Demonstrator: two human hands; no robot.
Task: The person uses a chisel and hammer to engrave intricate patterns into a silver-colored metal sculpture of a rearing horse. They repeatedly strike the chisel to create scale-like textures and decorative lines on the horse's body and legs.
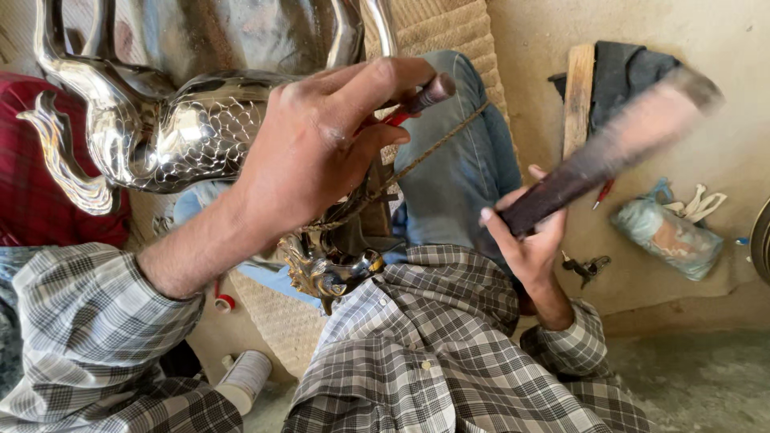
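The left hand (321,144) pinches a slim dark punch tool (421,98) over the shiny silver fish-scaled metal figure (184,128) above the lap. The right hand (525,240), raised and closed, grips a blurred dark wooden-handled hammer (618,144).

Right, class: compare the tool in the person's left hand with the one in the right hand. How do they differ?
The punch in the left hand is thin, sharp in the picture, and pinched by the fingertips against the silvery scaled metal piece. The mallet in the right hand is thicker, longer, blurred, and raised clear of the piece in a full grip. Both are dark and rod-like.
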